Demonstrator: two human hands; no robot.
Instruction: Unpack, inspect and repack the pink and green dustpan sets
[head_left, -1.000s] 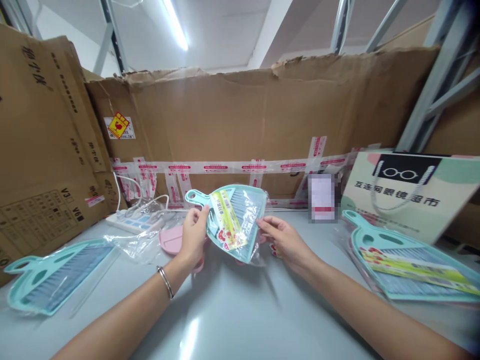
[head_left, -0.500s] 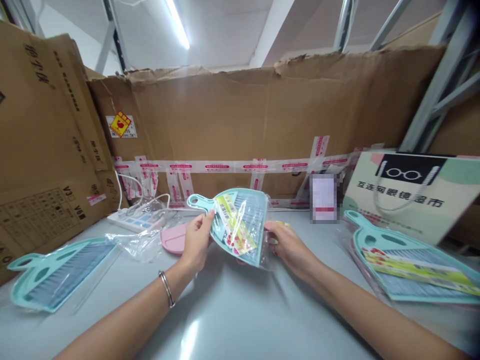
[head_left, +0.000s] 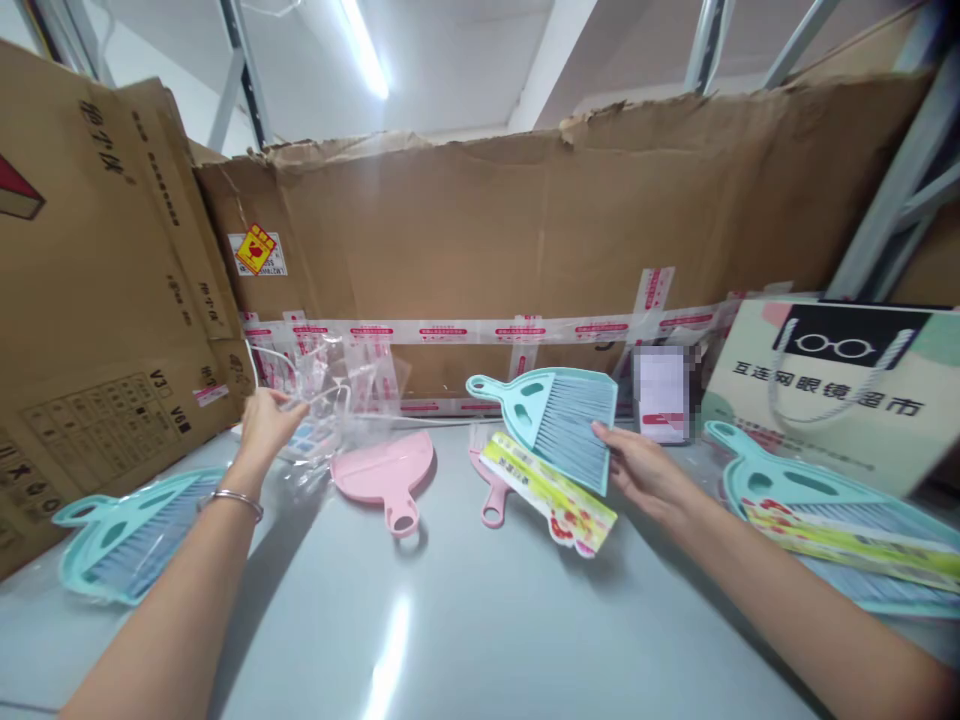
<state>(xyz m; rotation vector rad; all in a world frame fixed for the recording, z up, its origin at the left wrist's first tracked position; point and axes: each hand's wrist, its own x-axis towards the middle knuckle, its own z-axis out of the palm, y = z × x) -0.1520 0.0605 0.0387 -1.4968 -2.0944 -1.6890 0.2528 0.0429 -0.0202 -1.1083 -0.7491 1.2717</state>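
Observation:
My right hand point(head_left: 637, 465) grips the wide edge of a mint-green dustpan and brush set point(head_left: 574, 415), raised over the table with its handle to the left. A yellow-green label card point(head_left: 551, 490) with red fruit prints hangs tilted just under it. My left hand point(head_left: 271, 428) is at the back left, fingers pinched at a crumpled clear plastic bag point(head_left: 371, 375). Between the hands a pink dustpan point(head_left: 382, 468) lies with its handle toward me. Beside it shows a pink handle point(head_left: 495, 500), its upper part hidden by the card.
A wrapped mint set point(head_left: 142, 540) lies left; others point(head_left: 787, 480) are stacked right, before a paper bag point(head_left: 832, 390). A power strip point(head_left: 307, 440) sits under the plastic at the back left. Tall cardboard point(head_left: 450, 230) walls the back and left; a blurred phone-like object point(head_left: 664, 395) leans there.
The mint set has come out of its clear bag and moved right in my right hand. My left hand has carried the bag to the back left. The card has slipped below the set.

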